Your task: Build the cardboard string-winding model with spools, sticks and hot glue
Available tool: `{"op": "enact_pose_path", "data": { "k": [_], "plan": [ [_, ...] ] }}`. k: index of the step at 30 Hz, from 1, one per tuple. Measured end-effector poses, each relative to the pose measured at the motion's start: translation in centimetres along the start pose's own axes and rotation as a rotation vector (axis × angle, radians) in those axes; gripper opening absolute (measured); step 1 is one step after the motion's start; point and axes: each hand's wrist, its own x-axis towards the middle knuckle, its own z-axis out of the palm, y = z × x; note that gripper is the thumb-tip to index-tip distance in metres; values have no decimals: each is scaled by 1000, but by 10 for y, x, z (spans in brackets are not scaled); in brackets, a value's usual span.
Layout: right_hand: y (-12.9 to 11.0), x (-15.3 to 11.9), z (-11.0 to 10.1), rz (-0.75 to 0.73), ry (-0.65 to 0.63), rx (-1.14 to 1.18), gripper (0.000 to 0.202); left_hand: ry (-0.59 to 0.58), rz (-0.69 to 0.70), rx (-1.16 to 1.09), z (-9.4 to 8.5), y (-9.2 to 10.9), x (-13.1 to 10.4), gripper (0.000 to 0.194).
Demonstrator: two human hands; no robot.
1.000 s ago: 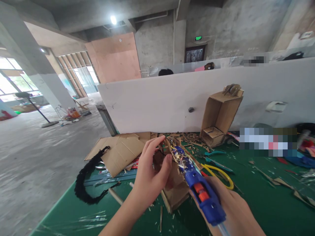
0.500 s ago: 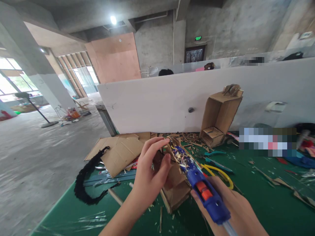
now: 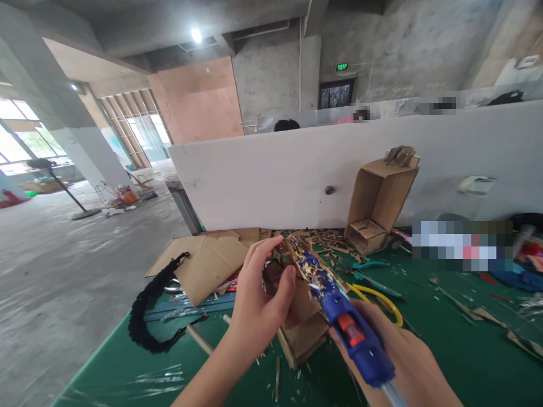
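My right hand [image 3: 401, 350] is wrapped round a blue hot glue gun [image 3: 369, 345] with an orange-red part in its body. A clear glue stick [image 3: 392, 394] comes out of its back end, and its front is caked with scraps and dried glue. The nozzle points away from me, along the side of a small open cardboard box [image 3: 303, 336]. My left hand [image 3: 258, 299] curls over the left side of this box, fingers at its far edge and thumb over the opening. The nozzle tip is hard to make out among the scraps.
A taller cardboard piece [image 3: 382, 198] stands against the white partition [image 3: 254, 181]. Flat cardboard sheets [image 3: 216, 263] and a black braided cord [image 3: 142, 316] lie left. Teal-handled pliers [image 3: 375, 282], a yellow loop [image 3: 392, 308] and cardboard shavings [image 3: 328, 243] are on the green table [image 3: 445, 350].
My left fingertips have shifted slightly left, showing more of the box's far edge. The glue gun's back end has moved a little left, still in my right hand.
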Motion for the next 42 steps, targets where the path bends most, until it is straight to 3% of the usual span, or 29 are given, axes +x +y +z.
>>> {"op": "enact_pose_path", "data": {
  "k": [8, 24, 31, 42],
  "plan": [
    [-3, 2, -4, -28, -5, 15, 17, 1, 57, 21, -1, 2, 1, 33],
    [-1, -1, -1, -3, 12, -1, 27, 15, 74, -4, -1, 1, 0, 33],
    [-2, 1, -3, -8, -5, 40, 19, 0, 93, 29, -1, 3, 1, 38],
    [-5, 4, -6, -34, -14, 30, 19, -13, 95, -1, -2, 4, 1, 31]
  ]
}}
